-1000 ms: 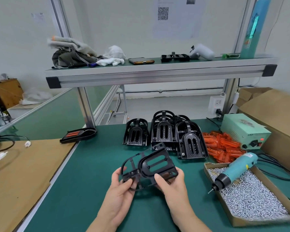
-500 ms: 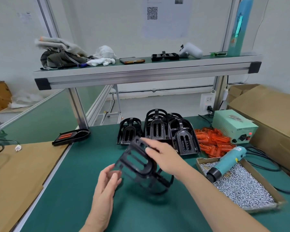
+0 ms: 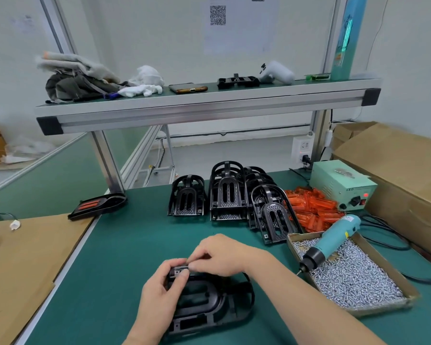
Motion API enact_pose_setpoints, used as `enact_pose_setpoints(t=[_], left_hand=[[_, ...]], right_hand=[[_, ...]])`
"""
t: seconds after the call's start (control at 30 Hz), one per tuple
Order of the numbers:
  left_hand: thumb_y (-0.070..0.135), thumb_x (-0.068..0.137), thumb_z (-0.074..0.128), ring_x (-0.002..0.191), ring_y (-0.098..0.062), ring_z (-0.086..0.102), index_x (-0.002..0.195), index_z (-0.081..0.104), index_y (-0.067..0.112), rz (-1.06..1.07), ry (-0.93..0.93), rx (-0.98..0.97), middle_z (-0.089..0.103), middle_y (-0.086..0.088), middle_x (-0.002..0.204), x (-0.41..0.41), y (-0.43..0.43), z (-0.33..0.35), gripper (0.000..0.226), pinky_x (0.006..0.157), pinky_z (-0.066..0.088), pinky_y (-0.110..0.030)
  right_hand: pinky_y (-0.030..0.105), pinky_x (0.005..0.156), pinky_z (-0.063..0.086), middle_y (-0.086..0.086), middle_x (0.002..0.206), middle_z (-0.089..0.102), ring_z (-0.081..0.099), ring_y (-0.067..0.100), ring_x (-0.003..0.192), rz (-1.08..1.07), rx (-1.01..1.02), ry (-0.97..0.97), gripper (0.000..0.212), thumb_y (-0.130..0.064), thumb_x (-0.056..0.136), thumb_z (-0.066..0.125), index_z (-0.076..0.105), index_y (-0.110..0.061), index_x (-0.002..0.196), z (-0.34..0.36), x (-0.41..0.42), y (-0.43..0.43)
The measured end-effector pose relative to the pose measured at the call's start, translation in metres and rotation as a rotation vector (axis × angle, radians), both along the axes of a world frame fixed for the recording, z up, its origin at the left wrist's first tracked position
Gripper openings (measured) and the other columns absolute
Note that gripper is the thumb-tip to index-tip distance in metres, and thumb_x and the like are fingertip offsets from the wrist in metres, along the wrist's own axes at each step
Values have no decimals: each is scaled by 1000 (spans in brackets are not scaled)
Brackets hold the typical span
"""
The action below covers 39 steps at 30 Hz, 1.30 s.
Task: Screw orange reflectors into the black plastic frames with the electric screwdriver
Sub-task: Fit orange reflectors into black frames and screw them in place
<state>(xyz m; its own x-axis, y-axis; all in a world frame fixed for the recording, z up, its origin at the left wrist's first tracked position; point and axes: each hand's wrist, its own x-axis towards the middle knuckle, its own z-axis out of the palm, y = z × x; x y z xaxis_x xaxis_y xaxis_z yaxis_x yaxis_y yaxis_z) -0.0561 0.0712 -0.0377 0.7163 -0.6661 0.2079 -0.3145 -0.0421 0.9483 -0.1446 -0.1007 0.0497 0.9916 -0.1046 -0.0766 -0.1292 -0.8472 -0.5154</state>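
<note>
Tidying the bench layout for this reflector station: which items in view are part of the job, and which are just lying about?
Job: held frame in the left hand and right hand; stacked frames; orange reflectors; electric screwdriver; screw tray; power supply.
Lying about: phone; clothes pile; white rag; cardboard box.

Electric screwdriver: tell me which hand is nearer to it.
Right. The right hand pinches the far edge of the black frame, left of the electric screwdriver; the left hand grips the frame farther left.
</note>
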Motion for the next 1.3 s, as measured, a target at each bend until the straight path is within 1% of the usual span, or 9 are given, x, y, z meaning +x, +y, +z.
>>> enact_pose_setpoints(t=[0.07, 0.17, 0.23, 0.33, 0.43, 0.6, 0.7, 1.0, 1.3], left_hand=[[16, 92, 70, 89, -25, 69, 101, 71, 33, 24, -3, 32, 73, -1, 93, 0, -1, -2, 19, 88, 55, -45], [17, 90, 71, 92, -10, 65, 95, 70, 34, 65, -111, 83, 69, 13, 97, -3, -3, -3, 18, 89, 50, -27], [17, 90, 72, 96, -4, 61, 92, 68, 37, 71, -231, 132, 66, 22, 96, -6, -4, -1, 20, 84, 44, -12], [21, 91, 71, 102, 2, 56, 92, 65, 44, 48, -353, 221, 66, 27, 91, -9, -7, 1, 23, 86, 37, -8], [21, 90, 72, 106, 6, 54, 94, 67, 47, 24, -372, 219, 67, 29, 94, -9, -9, 2, 26, 88, 37, -8], [21, 91, 72, 109, 2, 55, 99, 74, 39, -38, -399, 240, 67, 33, 98, -7, -8, 1, 20, 91, 37, -9], [21, 91, 72, 109, 1, 54, 99, 74, 41, -64, -423, 236, 65, 34, 101, -8, -7, 3, 21, 92, 36, -9], [21, 90, 72, 108, -1, 55, 99, 74, 41, -72, -432, 229, 63, 36, 106, -8, -7, 4, 22, 94, 38, -13], [20, 90, 72, 108, 0, 56, 95, 73, 42, -35, -361, 222, 69, 28, 95, -8, -8, 2, 23, 93, 39, -13]], right_hand=[[36, 86, 51, 2, 89, 72, 62, 18, 85, -148, -18, -171, 26, -32, 93, 56, 74, -15, 87, 7, -7, -16], [33, 75, 48, -1, 72, 64, 56, 14, 73, -581, -91, -441, 27, -21, 92, 54, 63, -17, 66, 20, -28, -65], [31, 80, 46, 2, 95, 65, 61, 18, 90, -864, -192, -462, 18, -17, 94, 55, 71, -20, 87, 21, -51, -103], [40, 92, 48, 12, 121, 59, 58, 33, 109, -1073, -334, -159, 29, -24, 95, 55, 63, -16, 121, 12, -81, -146], [42, 95, 49, 14, 127, 61, 56, 36, 115, -1135, -416, 73, 38, -33, 95, 53, 56, -15, 127, 3, -97, -165], [35, 79, 54, 11, 104, 70, 64, 31, 92, -1130, -316, 98, 21, -25, 88, 57, 66, -12, 102, -3, -106, -169], [32, 72, 50, 10, 94, 70, 61, 30, 82, -1172, -253, 51, 16, -17, 81, 58, 69, -14, 92, -4, -109, -168], [35, 72, 51, 8, 87, 70, 60, 31, 84, -1245, -206, -143, 15, -14, 81, 59, 72, -19, 86, 9, -117, -170], [37, 79, 48, 5, 94, 69, 56, 29, 91, -1237, -167, -297, 11, -16, 84, 61, 68, -24, 82, 26, -127, -163]])
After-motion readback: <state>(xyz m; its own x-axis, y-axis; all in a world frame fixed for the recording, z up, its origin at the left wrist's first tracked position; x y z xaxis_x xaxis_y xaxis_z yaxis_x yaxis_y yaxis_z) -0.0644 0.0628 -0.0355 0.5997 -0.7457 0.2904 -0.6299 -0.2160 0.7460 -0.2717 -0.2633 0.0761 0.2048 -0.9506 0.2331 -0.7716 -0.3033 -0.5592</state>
